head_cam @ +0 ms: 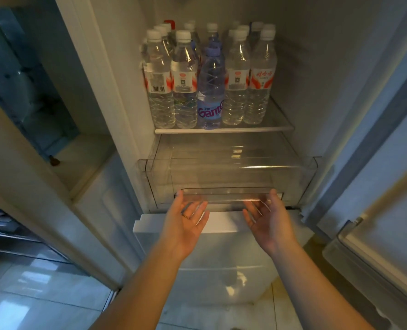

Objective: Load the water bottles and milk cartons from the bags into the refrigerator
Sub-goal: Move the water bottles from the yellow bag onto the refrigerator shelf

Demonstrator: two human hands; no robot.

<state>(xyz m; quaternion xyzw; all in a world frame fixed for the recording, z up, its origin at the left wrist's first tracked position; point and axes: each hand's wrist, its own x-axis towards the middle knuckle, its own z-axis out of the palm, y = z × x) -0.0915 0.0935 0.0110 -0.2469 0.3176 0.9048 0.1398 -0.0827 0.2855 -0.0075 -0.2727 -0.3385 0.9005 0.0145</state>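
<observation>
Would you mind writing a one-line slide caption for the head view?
Both open hands, left and right, reach for the clear drawer under a shelf of water bottles.

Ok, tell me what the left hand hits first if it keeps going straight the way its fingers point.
Most likely the clear drawer: the left hand, open and palm-up, aims its fingers at the drawer's front handle lip. Depth is unclear; they may already touch it.

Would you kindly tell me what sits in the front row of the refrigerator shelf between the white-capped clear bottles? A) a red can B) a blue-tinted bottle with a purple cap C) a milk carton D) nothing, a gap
B: a blue-tinted plastic bottle with a purple cap stands at the middle of the front row on the glass shelf, with two white-capped clear water bottles on each side.
</observation>
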